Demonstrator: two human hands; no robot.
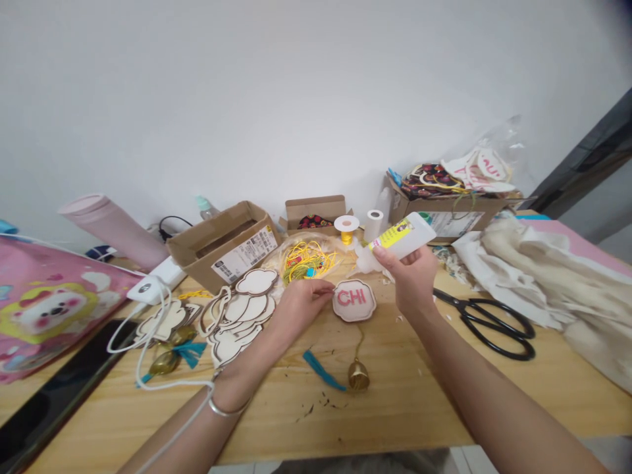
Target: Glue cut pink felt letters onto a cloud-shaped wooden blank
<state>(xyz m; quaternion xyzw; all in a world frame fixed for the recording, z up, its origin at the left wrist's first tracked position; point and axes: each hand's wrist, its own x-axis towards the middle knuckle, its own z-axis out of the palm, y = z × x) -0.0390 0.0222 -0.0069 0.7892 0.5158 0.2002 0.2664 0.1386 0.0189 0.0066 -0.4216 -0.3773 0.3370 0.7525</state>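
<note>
My right hand (413, 280) is wrapped round a translucent white glue bottle (402, 236) with a yellow label. The bottle is tilted, its narrow end pointing down and left, just above a small scalloped plaque (354, 312). Raised pink letters on the plaque read CHI. At its left edge, the fingertips of my left hand (311, 295) are pinched together on the rim. A brass bell (358, 375) on a cord lies below the plaque, beside a teal tassel (323, 370).
Wooden cut-out shapes (239, 313) are piled to the left, near a white cable (162, 382). Black scissors (494, 322) and crumpled cloth (553, 283) lie right. Behind are an open cardboard box (237, 247), a bag of yellow cord (306, 260) and a filled box (444, 214).
</note>
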